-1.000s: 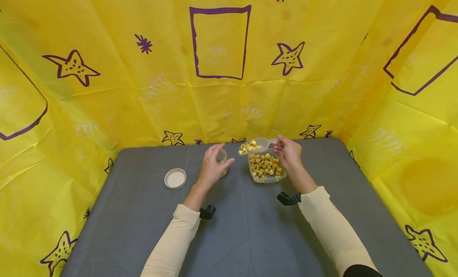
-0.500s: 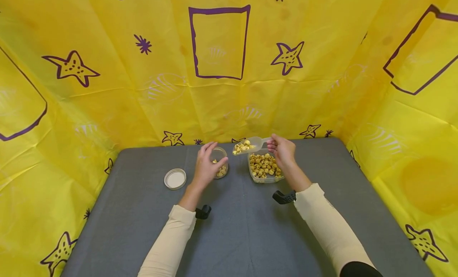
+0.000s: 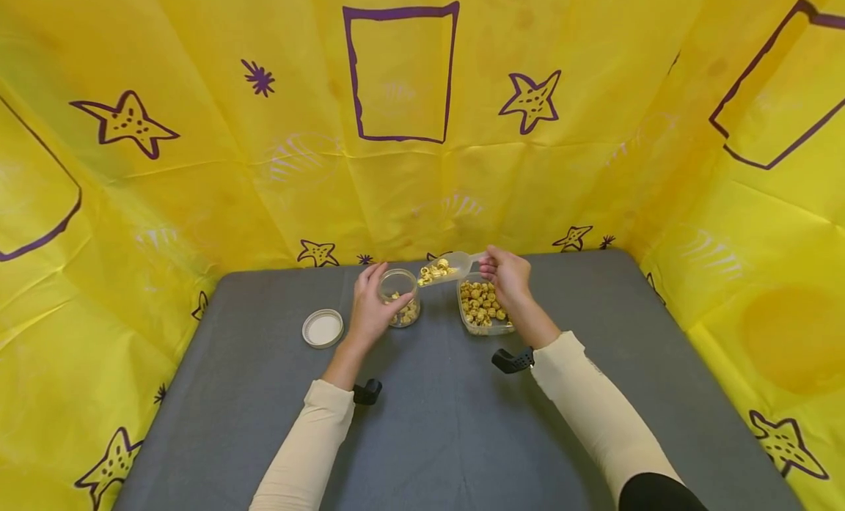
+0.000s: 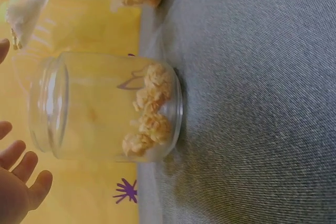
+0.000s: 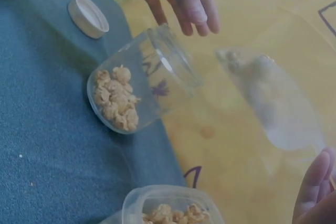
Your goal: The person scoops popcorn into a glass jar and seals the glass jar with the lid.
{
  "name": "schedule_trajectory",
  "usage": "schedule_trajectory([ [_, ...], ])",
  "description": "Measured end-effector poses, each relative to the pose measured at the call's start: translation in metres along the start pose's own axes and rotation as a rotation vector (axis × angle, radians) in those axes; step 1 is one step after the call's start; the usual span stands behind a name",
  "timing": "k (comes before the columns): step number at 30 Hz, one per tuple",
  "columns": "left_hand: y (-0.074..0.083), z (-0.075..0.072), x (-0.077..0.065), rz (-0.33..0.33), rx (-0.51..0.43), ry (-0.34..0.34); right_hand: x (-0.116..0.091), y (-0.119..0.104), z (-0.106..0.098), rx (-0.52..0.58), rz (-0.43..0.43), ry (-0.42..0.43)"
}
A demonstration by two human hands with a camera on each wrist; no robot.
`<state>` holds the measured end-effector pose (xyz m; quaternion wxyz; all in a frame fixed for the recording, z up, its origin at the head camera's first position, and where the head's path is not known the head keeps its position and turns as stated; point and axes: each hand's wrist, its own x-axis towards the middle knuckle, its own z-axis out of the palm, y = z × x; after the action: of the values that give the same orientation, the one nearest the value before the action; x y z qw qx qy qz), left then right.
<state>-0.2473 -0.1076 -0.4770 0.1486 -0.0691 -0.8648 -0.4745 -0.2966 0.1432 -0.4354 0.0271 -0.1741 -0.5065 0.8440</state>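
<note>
My right hand [image 3: 508, 280] pinches the handle of a translucent plastic scoop [image 3: 457, 265], loaded with caramel popcorn [image 3: 434, 271]. The scoop's tip is raised beside the mouth of a clear jar [image 4: 100, 106]. Some popcorn [image 5: 116, 97] lies at the bottom of that jar, which stands upright on the table. My left hand [image 3: 371, 302] spreads its fingers and thumb around the jar's rim; both wrist views show a gap between fingers and glass. Below the scoop and right hand, a clear plastic tub [image 3: 485, 331] holds more popcorn, its right side partly hidden by the right hand.
A white-lined round lid [image 3: 323, 328] lies on the grey table [image 3: 422, 423], left of the left hand. Yellow cloth [image 3: 409, 196] with purple drawings rises behind the table and on both sides.
The scoop of popcorn has moved left, from over the tub toward the jar's mouth. My left hand has shifted slightly left, and more of the jar now shows.
</note>
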Motion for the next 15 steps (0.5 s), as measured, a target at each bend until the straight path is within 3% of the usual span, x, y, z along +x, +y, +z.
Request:
schedule_trajectory([
  [15, -0.019, 0.0, -0.003, -0.159, 0.016, -0.08, 0.001, 0.011, 0.016, -0.03, -0.008, -0.006],
])
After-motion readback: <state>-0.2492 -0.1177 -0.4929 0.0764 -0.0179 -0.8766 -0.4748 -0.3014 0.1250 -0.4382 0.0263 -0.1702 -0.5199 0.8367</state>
